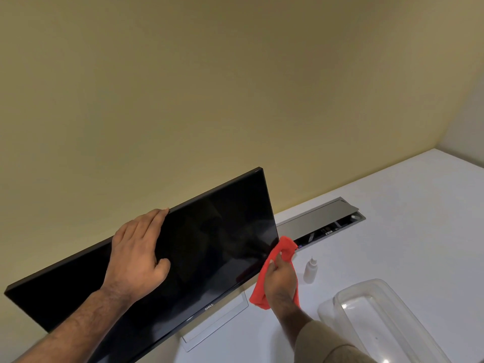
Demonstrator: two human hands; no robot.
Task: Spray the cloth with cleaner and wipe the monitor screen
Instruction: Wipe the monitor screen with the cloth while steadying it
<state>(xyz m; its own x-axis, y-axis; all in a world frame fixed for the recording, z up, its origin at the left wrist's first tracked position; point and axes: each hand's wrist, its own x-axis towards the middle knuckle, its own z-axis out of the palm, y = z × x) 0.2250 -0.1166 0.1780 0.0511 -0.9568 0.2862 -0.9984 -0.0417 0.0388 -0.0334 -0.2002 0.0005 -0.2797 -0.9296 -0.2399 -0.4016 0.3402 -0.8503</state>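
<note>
Wiping step: right hand (pixel 281 277) gripping red cloth (pixel 285 248) at monitor (pixel 222 231) edge, frame centre-right. Left hand (pixel 137 254) flat (open) steadying. Next, probably sweeping leftward.

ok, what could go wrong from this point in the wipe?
1. The red cloth in the right hand sits at the monitor screen's right edge; a stroke could slip off and knock the small bottle close by.
2. The left hand lies on the screen, likely leaving fingerprints.
</note>
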